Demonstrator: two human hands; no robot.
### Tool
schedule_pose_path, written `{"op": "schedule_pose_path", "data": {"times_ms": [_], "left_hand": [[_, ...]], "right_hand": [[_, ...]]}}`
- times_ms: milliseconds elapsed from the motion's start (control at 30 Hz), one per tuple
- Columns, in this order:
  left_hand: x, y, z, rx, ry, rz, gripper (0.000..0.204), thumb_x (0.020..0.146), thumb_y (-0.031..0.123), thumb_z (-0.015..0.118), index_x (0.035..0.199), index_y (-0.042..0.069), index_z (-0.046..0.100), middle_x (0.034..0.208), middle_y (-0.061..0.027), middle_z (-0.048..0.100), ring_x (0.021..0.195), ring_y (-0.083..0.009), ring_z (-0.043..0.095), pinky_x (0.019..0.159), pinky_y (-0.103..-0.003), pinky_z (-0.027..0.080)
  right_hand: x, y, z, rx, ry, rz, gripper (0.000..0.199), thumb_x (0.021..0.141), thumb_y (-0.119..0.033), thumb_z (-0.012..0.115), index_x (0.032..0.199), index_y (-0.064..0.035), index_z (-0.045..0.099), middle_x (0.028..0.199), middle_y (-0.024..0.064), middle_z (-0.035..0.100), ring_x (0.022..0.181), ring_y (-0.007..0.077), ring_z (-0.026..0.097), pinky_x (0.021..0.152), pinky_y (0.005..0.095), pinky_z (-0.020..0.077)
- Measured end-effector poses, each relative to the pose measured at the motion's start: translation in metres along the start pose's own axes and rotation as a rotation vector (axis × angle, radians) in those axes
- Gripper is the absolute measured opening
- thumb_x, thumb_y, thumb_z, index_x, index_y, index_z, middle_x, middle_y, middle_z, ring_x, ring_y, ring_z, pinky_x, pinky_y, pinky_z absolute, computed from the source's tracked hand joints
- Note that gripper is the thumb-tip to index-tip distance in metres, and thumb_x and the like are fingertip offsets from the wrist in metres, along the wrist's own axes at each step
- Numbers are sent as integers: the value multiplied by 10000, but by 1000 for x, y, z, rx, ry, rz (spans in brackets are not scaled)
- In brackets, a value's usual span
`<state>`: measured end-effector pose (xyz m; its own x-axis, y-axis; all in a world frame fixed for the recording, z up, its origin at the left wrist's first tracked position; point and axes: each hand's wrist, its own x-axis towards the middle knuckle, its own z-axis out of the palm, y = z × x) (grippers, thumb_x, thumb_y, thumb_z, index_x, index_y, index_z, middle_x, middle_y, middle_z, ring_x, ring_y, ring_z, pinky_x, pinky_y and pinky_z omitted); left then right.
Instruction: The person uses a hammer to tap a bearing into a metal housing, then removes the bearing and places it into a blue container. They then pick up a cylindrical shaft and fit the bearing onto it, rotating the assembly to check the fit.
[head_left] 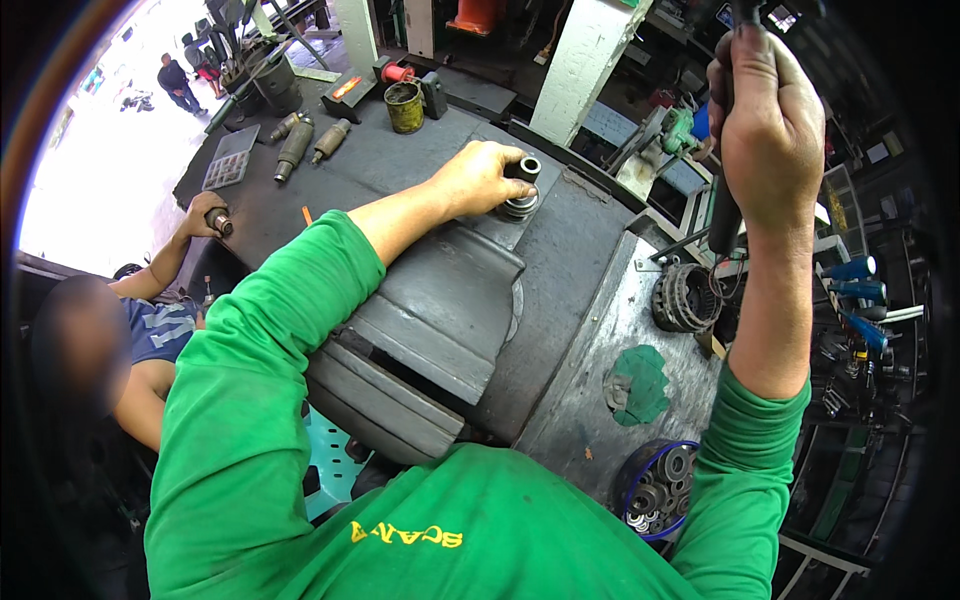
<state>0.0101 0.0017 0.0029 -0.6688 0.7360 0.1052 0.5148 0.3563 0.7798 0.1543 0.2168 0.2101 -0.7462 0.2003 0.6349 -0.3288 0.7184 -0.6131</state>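
My left hand (pixel 480 182) is closed round a short dark metal tube (pixel 524 170) that stands upright. Under it, a ring-shaped metal part (pixel 519 207) that looks like a bearing rests on the flat rear block of a large grey bench vise (pixel 430 300). High at the right, my right hand (pixel 770 120) grips the dark handle (pixel 726 215) of what looks like a hammer. Its head is mostly cut off by the upper edge of the picture.
At left, a co-worker's hand (pixel 207 215) holds a metal cylinder (pixel 219 222). Several cylindrical parts (pixel 294 150), a compartment box (pixel 231 158) and a yellow can (pixel 404 107) lie beyond. Right are a ring-shaped part (pixel 687 297), a green cloth (pixel 640 385) and a bearing tub (pixel 627 495).
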Motion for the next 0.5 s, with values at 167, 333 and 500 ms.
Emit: {"op": "schedule_pose_path", "data": {"times_ms": [167,333,500], "left_hand": [[-1,1,1,18,-2,-32,348,918,227,853,1186,20,771,1057,-159,817,959,-210,771,902,-382,579],[-2,5,1,39,-19,-13,409,900,261,868,1226,33,773,1070,-171,816,976,-245,789,903,-382,584],[4,-6,-9,8,43,87,390,911,267,874,1207,32,779,1101,-134,816,1036,-173,753,948,-353,566]], "right_hand": [[-52,11,80,-679,-498,312,463,1138,-372,490,1125,46,690,1013,284,757,960,468,742,859,557,582],[-73,47,60,-545,-471,393,502,1132,-440,481,1133,15,693,1073,323,747,1093,499,715,956,584,539],[-149,62,38,-565,-436,427,418,1112,-399,551,1034,8,610,897,319,718,926,528,715,800,603,554]]}}
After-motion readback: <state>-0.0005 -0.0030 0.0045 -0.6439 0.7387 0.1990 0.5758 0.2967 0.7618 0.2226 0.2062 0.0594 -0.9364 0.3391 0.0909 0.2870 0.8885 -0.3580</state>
